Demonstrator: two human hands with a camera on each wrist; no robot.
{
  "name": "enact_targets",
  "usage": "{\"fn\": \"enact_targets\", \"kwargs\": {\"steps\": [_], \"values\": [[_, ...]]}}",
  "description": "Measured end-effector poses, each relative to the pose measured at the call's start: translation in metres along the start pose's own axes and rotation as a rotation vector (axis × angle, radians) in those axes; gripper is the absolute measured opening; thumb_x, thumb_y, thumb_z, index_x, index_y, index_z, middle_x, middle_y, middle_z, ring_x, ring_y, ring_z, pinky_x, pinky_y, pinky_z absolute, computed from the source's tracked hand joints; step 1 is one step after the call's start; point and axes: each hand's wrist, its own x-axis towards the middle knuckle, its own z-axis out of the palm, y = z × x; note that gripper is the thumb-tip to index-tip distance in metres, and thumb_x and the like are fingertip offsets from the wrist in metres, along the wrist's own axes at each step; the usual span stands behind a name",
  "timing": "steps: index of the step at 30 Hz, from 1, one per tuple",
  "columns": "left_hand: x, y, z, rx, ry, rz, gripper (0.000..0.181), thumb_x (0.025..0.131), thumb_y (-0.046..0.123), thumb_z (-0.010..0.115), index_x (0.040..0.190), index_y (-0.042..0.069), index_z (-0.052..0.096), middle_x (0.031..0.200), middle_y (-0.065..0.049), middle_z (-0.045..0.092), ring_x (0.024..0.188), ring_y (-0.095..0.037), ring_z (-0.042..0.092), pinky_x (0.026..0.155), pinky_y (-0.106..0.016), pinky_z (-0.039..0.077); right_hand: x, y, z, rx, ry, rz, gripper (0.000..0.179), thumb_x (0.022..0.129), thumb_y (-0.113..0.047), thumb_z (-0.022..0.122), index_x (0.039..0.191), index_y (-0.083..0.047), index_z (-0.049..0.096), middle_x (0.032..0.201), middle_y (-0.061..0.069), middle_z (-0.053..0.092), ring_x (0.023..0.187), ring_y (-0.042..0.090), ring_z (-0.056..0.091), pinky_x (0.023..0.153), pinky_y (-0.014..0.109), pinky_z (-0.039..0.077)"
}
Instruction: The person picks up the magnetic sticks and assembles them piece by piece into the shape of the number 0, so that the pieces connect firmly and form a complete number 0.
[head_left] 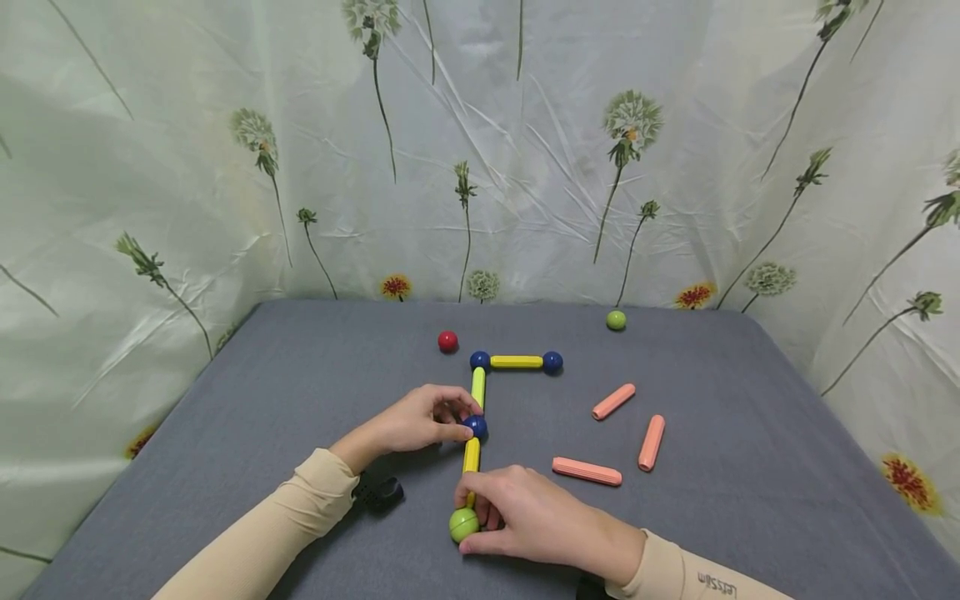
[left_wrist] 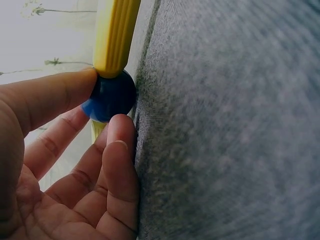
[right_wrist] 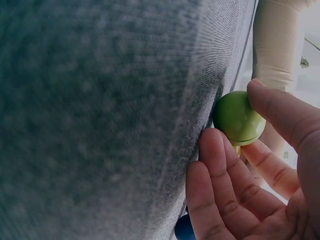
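Note:
My left hand (head_left: 427, 418) pinches a blue ball (head_left: 476, 427) between thumb and fingers. That ball joins a lime-green stick (head_left: 478, 390) on its far side and a yellow stick (head_left: 471, 457) on its near side. At the near end, my right hand (head_left: 528, 517) grips a green ball (head_left: 464, 525), its thumb on one side and fingers on the other. In the right wrist view the green ball (right_wrist: 239, 118) meets the yellow stick's tip, mostly hidden by fingers. Beyond the lime stick, another blue ball (head_left: 480, 360) connects to a yellow stick (head_left: 517, 362) ending in a blue ball (head_left: 552, 362).
Three salmon-pink sticks, such as the nearest one (head_left: 587, 471), lie to the right on the grey cloth-covered table (head_left: 712, 517). A red ball (head_left: 447, 341) sits at the back, and a loose green ball (head_left: 616, 320) is near the far edge. A flowered curtain (head_left: 525, 167) surrounds the table.

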Motion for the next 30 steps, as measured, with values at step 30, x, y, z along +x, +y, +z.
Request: {"fn": "enact_targets", "kwargs": {"steps": [30], "values": [[-0.041, 0.022, 0.005, 0.139, 0.063, 0.055, 0.034, 0.102, 0.025, 0.077, 0.134, 0.021, 0.067, 0.108, 0.002, 0.070, 0.081, -0.009, 0.067, 0.070, -0.028, 0.056, -0.025, 0.014, -0.036, -0.019, 0.052, 0.032, 0.028, 0.095, -0.025, 0.084, 0.120, -0.018, 0.071, 0.094, -0.013, 0.069, 0.083, -0.005, 0.062, 0.077, 0.021, 0.057]]}}
